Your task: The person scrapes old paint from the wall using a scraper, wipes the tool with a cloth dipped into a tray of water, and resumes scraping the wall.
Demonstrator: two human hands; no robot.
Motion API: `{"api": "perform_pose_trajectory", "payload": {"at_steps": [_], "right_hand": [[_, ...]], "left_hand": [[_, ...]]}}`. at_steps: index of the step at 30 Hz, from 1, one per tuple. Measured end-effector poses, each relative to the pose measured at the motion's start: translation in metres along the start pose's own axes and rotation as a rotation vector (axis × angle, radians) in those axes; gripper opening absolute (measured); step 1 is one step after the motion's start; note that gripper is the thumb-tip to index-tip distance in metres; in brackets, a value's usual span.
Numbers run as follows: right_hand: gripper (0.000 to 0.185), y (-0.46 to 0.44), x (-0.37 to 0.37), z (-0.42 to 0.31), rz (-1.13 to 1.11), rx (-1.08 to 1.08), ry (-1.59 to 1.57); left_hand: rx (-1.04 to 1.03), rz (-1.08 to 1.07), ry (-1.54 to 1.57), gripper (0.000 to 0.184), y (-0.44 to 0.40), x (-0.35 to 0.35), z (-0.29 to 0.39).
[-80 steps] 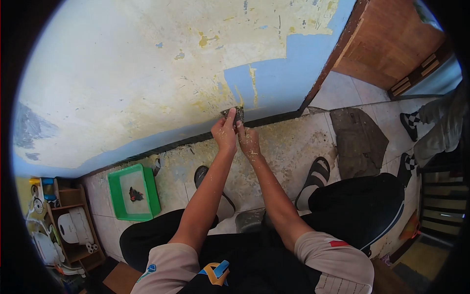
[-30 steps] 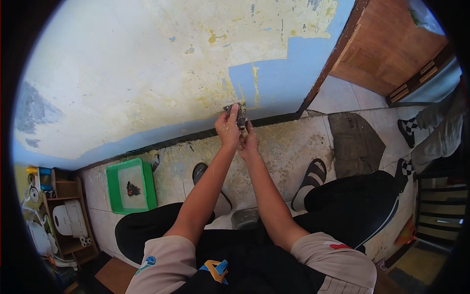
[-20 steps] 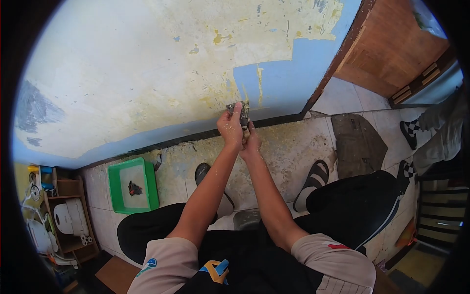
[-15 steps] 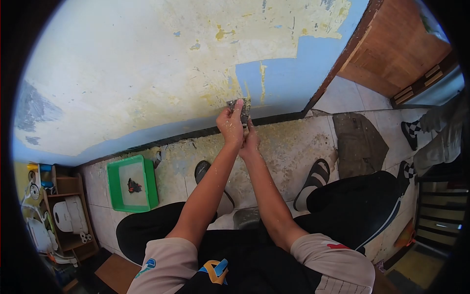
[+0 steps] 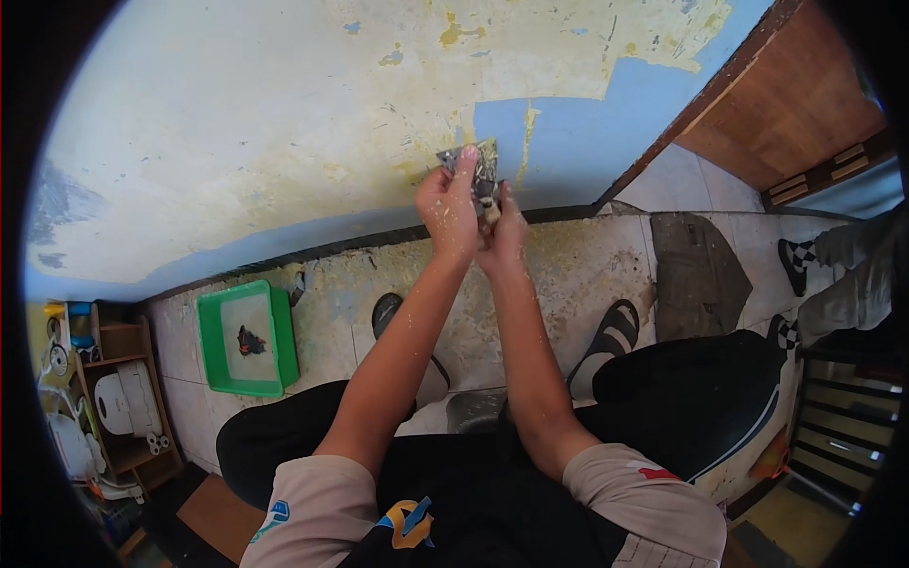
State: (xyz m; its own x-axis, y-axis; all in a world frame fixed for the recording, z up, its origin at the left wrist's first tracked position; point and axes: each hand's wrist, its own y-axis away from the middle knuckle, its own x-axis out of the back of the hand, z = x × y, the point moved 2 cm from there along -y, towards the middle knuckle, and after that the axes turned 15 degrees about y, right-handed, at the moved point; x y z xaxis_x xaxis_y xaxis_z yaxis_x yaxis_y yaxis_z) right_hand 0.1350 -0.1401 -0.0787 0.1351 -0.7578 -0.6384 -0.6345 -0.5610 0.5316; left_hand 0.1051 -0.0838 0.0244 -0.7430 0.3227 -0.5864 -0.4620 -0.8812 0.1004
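Note:
Both my hands are on a paint scraper (image 5: 486,168), its broad blade speckled with paint flakes and pointing up at the wall. My left hand (image 5: 450,210) is closed on the blade, thumb lying along its face. Lower down, my right hand (image 5: 507,235) wraps round the handle, which is partly hidden by the fingers. The wall (image 5: 312,123) is scraped to a pale, yellowish surface, with blue paint (image 5: 559,142) left beside the blade. Whether the blade's edge touches the wall, I cannot tell. Pale flakes cling to my hands and forearms.
A green tray (image 5: 292,355) with a small dark and red object stands at left on the tiles. Paint debris (image 5: 407,279) litters the floor along the wall. A dark cloth (image 5: 701,279) lies at right, near another person's checkered shoe (image 5: 793,265). A shelf (image 5: 156,412) stands far left.
My hands and the scraper have moved upward along the wall, and more of the blade shows. The whole view has shifted slightly.

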Motion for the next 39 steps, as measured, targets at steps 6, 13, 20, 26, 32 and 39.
{"api": "perform_pose_trajectory", "payload": {"at_steps": [6, 13, 20, 26, 32, 39], "right_hand": [[0.027, 0.008, -0.023, 0.019, 0.014, 0.098, -0.151], [0.023, -0.01, 0.028, 0.07, 0.074, -0.187, -0.156], [0.023, 0.007, 0.015, 0.042, 0.234, -0.235, -0.036], [0.02, 0.004, 0.016, 0.03, 0.197, -0.144, 0.006], [0.019, 0.006, 0.012, 0.037, 0.209, -0.093, -0.109], [0.02, 0.005, 0.024, 0.042, 0.254, -0.061, -0.107]], "left_hand": [[-0.009, -0.011, -0.034, 0.031, -0.001, 0.008, -0.003], [0.037, -0.014, -0.32, 0.03, -0.003, 0.05, -0.037], [0.071, -0.163, -0.21, 0.028, -0.002, 0.043, -0.034], [0.156, -0.162, -0.081, 0.024, 0.0, 0.03, -0.024], [0.078, -0.115, -0.125, 0.027, 0.002, 0.027, -0.025], [0.12, -0.1, -0.205, 0.03, 0.006, 0.031, -0.031]]}}
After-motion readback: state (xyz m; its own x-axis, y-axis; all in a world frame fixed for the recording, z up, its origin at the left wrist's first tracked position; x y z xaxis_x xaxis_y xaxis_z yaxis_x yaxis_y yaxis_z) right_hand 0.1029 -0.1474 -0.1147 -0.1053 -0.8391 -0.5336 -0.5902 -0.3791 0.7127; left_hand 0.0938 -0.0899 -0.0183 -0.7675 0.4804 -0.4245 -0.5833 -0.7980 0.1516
